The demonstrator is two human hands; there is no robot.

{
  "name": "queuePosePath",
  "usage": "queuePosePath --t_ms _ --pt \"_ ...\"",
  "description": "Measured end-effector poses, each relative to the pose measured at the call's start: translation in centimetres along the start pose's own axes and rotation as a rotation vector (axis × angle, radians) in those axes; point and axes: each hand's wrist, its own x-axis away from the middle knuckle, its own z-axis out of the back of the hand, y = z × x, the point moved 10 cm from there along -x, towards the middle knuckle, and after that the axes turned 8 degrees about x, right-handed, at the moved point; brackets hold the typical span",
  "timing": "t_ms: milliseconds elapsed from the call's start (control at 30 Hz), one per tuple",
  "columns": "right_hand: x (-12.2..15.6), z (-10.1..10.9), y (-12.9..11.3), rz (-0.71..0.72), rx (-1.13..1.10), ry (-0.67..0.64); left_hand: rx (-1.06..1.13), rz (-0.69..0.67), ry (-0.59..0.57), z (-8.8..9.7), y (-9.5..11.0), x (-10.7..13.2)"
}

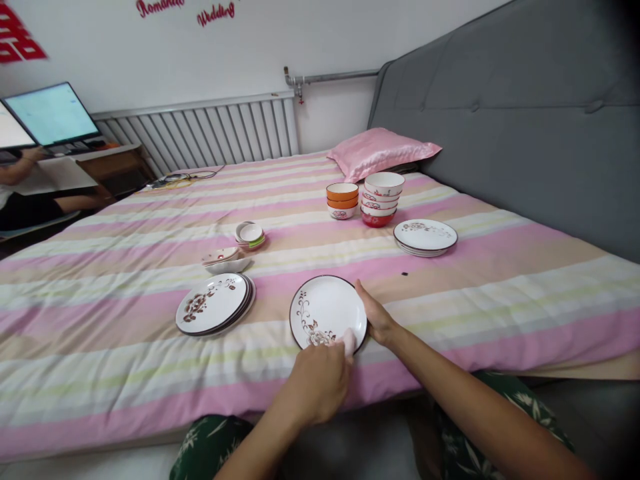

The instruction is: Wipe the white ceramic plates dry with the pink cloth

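A white plate (pixel 333 303) with a dark rim and a brown flower print is tilted towards me above the near side of the bed. Its right edge is gripped by my right hand (pixel 379 319), thumb along the rim and the other fingers mostly hidden behind. My left hand (pixel 320 380) is closed on a pale pinkish cloth (pixel 349 341), which touches the plate's lower right face. To the left lies a stack of similar plates (pixel 213 303). On the right is another plate stack (pixel 425 237).
Small dishes (pixel 250 233) and shallow bowls (pixel 227 265) sit behind the left stack. Orange bowls (pixel 342 195) and a taller bowl stack (pixel 383 200) stand before a pink pillow (pixel 383 150). A striped sheet (pixel 300 247) covers the bed. Another person's arm (pixel 23 168) shows beside monitors (pixel 53 113).
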Motion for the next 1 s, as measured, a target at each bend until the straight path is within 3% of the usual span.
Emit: queuePosePath --t_ms 100,167,267,333,400,467,533,600,667,833,1000 --pt "0.1 0.4 -0.1 0.004 0.06 0.036 0.192 0.043 0.108 2.3 -1.8 -0.2" --pt "0.1 1.0 -0.4 0.016 0.11 0.087 0.27 0.13 0.329 5.2 -4.2 0.1" --pt "0.2 1.4 -0.7 0.033 0.132 0.132 0.221 0.279 0.815 10.3 -8.3 2.6" --pt "0.2 1.5 -0.7 0.03 0.125 0.134 0.106 0.365 1.039 12.0 -10.2 4.2" --pt "0.1 1.5 -0.6 0.03 0.114 0.135 0.019 0.385 1.139 12.1 -11.6 4.3" --pt "0.1 1.6 -0.6 0.038 0.109 0.14 -0.029 0.303 1.107 11.0 -12.4 2.4" --pt "0.0 1.8 -0.6 0.051 0.117 0.155 -0.031 0.202 0.992 9.0 -13.1 -0.3" --pt "0.0 1.9 -1.0 0.09 0.124 0.173 0.037 0.199 0.892 6.8 -14.2 -2.3" --pt "0.0 2.2 -1.6 0.13 0.125 0.19 0.087 0.219 0.883 5.6 -14.9 -3.1" --pt "0.3 4.3 -3.6 0.191 0.116 0.303 0.049 0.202 0.944 5.5 -14.0 -2.4" --pt "1.3 8.3 -7.5 0.297 0.069 0.497 -0.047 0.207 0.899 5.5 -12.8 -2.4"
